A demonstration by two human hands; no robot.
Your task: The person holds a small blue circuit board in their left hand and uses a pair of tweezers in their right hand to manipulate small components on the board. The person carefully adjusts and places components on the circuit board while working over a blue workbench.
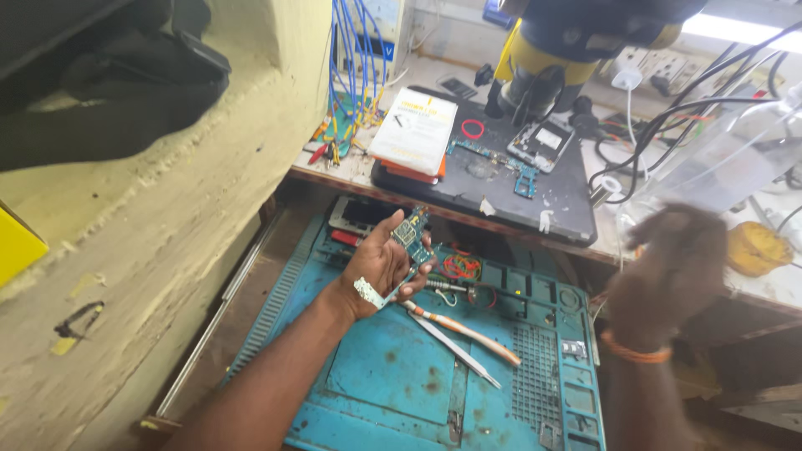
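Blue repair mat [393, 384] lies under the left hand [380, 267], whose fingers pinch a small green circuit board [412, 234] by its edges; it looks light, stiff and fragile, best edge-held. Right hand [672, 267] is blurred; its grip cannot be told.

We see an electronics repair workshop: a blue repair mat [393, 384] at six o'clock with tweezers [455, 351], bare circuit boards [493, 159] on the worktop [756, 288] at twelve, and tangled cables [668, 125] toward two.
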